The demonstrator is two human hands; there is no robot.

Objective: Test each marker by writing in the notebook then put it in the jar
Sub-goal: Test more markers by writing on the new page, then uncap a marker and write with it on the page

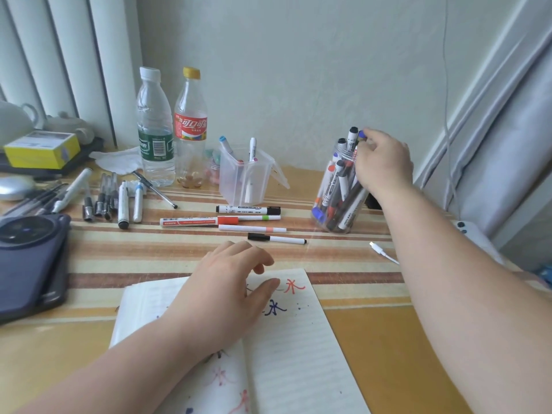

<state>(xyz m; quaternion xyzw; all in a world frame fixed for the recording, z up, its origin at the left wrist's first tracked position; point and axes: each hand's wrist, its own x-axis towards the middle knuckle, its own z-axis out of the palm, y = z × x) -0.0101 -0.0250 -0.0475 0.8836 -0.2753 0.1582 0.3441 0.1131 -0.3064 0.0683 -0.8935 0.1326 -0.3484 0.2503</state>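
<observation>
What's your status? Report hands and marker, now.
Right hand pinches blue-capped marker at jar mouth. Left hand rests open on notebook. Loose markers wait on table; path clear.

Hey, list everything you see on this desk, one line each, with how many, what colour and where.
jar: one, clear, back right, full of markers
blue marker: one, blue cap, at the jar's mouth
loose markers: five, white with black, red, green or pink parts, mid-table
notebook: one, open, red and blue writing, front centre
tub: one, clear, behind the loose markers, two markers inside
bottles: two, clear, white cap and yellow cap, back left
pens: several, black and white, left
phone: one, dark, far left
box: one, yellow, back left
cable: one, white, right
left hand: rests on the notebook
right hand: fingers pinch the blue marker
</observation>
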